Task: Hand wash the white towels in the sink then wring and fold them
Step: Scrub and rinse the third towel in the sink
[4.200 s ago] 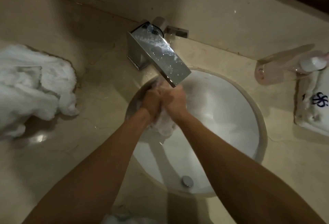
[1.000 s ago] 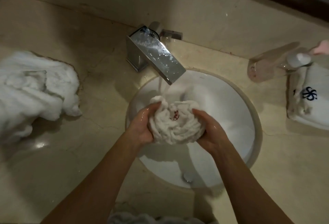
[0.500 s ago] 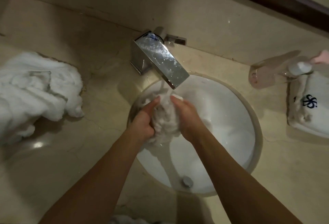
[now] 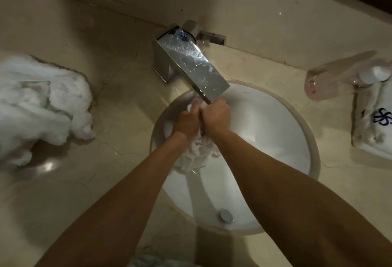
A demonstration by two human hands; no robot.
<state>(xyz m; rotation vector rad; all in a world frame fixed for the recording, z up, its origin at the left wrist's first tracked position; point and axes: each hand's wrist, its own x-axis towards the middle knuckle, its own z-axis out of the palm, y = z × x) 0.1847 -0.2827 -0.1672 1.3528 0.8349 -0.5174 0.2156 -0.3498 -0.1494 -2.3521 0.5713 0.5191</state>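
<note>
Towel (image 4: 196,150), white and wet, is bunched into a tight wad and held over the sink (image 4: 275,131), just under the tip of the faucet (image 4: 191,65). It is gripped from both sides: the left hand (image 4: 187,123) is curled round its left part, and the right hand (image 4: 216,118) is clamped on its right part, the two fists being pressed against each other. A loose end of the cloth is seen hanging below the wrists, and a small fold is seen sticking up between the knuckles, close to the faucet's spout. Both bare forearms are stretched from the near edge across the sink. The sink is a round white bowl set into a beige stone counter (image 4: 95,182), and a metal drain plug (image 4: 226,215) is seen at its near side. The faucet, flat and chrome, is mounted behind the sink and is angled over its far rim. Well to the left of the sink, a heap of white towels (image 4: 40,105) is piled on the counter. To the right of the sink, a folded white cloth with a dark blue emblem (image 4: 375,126) is laid, and just behind it a pale bottle (image 4: 347,75) is lying on its side.
</note>
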